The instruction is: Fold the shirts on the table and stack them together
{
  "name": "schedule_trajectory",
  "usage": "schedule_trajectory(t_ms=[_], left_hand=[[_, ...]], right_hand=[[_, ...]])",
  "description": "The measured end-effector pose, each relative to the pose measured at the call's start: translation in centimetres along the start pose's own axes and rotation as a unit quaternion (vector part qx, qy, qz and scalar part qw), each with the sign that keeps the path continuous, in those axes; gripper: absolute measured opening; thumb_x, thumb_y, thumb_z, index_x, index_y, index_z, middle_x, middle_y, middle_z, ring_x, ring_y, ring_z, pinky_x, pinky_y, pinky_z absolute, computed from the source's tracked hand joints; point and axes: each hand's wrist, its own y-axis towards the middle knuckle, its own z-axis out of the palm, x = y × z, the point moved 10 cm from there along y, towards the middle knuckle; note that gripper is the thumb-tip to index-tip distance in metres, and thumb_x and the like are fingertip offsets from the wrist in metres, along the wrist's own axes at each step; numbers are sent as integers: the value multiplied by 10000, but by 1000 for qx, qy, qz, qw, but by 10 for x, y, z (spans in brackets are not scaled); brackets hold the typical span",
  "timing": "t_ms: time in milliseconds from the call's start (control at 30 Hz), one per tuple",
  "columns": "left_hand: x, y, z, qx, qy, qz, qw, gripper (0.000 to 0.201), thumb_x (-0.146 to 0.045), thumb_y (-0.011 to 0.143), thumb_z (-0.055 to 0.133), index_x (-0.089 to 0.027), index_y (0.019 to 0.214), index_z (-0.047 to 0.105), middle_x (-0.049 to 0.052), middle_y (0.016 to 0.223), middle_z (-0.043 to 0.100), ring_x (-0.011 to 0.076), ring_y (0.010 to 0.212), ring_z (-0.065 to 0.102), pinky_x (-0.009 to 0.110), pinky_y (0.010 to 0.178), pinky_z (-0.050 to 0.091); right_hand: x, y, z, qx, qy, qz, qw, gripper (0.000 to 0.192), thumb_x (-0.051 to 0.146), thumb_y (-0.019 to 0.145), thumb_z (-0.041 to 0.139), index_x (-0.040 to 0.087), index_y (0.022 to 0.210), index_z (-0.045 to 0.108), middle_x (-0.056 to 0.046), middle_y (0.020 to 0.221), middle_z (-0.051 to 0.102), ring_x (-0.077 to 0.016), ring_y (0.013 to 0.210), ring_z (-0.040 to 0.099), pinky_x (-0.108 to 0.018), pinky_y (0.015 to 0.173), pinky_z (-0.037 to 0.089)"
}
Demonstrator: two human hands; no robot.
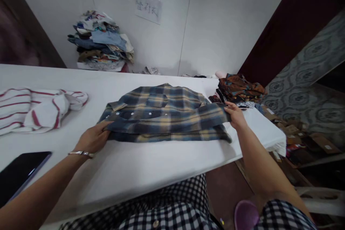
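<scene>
Centrally on the white bench (161,161) lies a plaid shirt (167,113), partly folded. Left hand (93,139) has its grip clenched on the collar end; right hand (235,115) pinches the hem end at frame right.

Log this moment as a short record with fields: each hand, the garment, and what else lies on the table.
left hand: grips the left end of the plaid shirt
right hand: grips the shirt's right end
plaid shirt: lies partly folded on the white table
striped garment: crumpled at the table's left
dark tablet: near left corner
patterned clothes pile: table's right end
mixed clothes stack: by the wall
</scene>
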Motion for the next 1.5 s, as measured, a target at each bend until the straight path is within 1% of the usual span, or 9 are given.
schedule_trajectory(t_ms=[167, 300, 600, 767, 933, 1067, 1167, 1333, 1500], left_hand=[[-15, -8, 10, -3, 85, 110, 990, 425, -247, 778, 444, -258, 1152, 648, 79, 1110, 679, 302, 985, 630, 406, 825, 509], [-24, -15, 17, 6, 118, 185, 976, 504, -160, 709, 455, -234, 1177, 628, 85, 1109, 673, 286, 1024, 607, 391, 910, 472], [-14, -16, 0, -53, 162, 114, 979, 467, -149, 765, 430, -253, 1192, 587, 67, 1224, 619, 279, 972, 621, 369, 774, 498], [-16, -20, 11, -26, 127, 190, 973, 443, -124, 682, 454, -209, 1077, 637, 96, 1054, 668, 291, 975, 615, 421, 852, 494], [-14, -25, 4, -64, 77, 205, 974, 466, -249, 720, 457, -216, 1167, 584, 107, 1102, 654, 295, 984, 615, 438, 849, 500], [-18, -28, 7, -75, 71, 206, 973, 473, -307, 768, 438, -205, 1213, 560, 110, 1129, 650, 288, 982, 612, 421, 840, 496], [-17, -27, 11, -84, 82, 196, 974, 454, -288, 790, 413, -201, 1208, 567, 103, 1124, 654, 278, 984, 609, 412, 851, 484], [-15, -27, 14, -85, 85, 200, 972, 446, -253, 800, 401, -186, 1206, 575, 102, 1099, 661, 260, 944, 618, 385, 807, 487], [-14, -27, 13, -96, 51, 213, 971, 438, -265, 805, 401, -173, 1189, 589, 111, 1075, 668, 275, 942, 616, 411, 793, 494]], right_hand=[[-54, -25, -25, 3, -111, 147, 983, 244, 142, 526, 698, 195, 763, 674, 16, 547, 638, -145, 483, 552, -260, 471, 406], [-73, -41, -34, -3, -147, 164, 976, 277, 119, 531, 693, 199, 797, 683, 16, 519, 636, -148, 458, 546, -249, 438, 383], [-48, -24, -26, -11, -223, 55, 973, 352, 219, 616, 683, 221, 967, 666, 31, 594, 622, -150, 531, 566, -261, 516, 433], [-37, -12, -20, -8, -366, -1, 930, 253, 152, 586, 666, 195, 833, 702, -23, 660, 663, -193, 667, 603, -301, 669, 458], [7, -29, 88, 114, -356, -164, 913, 259, 308, 787, 546, 172, 934, 711, -82, 959, 715, -221, 905, 632, -323, 824, 459], [10, -59, 212, 278, -350, -176, 877, 249, 338, 837, 540, 190, 901, 729, -48, 917, 728, -198, 843, 642, -282, 759, 461], [-6, -71, 272, 355, -433, -138, 817, 266, 371, 854, 543, 194, 857, 742, -45, 838, 725, -198, 779, 634, -270, 691, 437], [-13, -74, 310, 409, -478, -113, 769, 278, 405, 799, 615, 178, 680, 720, -48, 679, 673, -183, 652, 580, -272, 619, 395], [-19, -75, 314, 428, -418, -64, 799, 242, 339, 703, 685, 181, 532, 622, 29, 506, 544, -112, 514, 450, -241, 539, 338]])
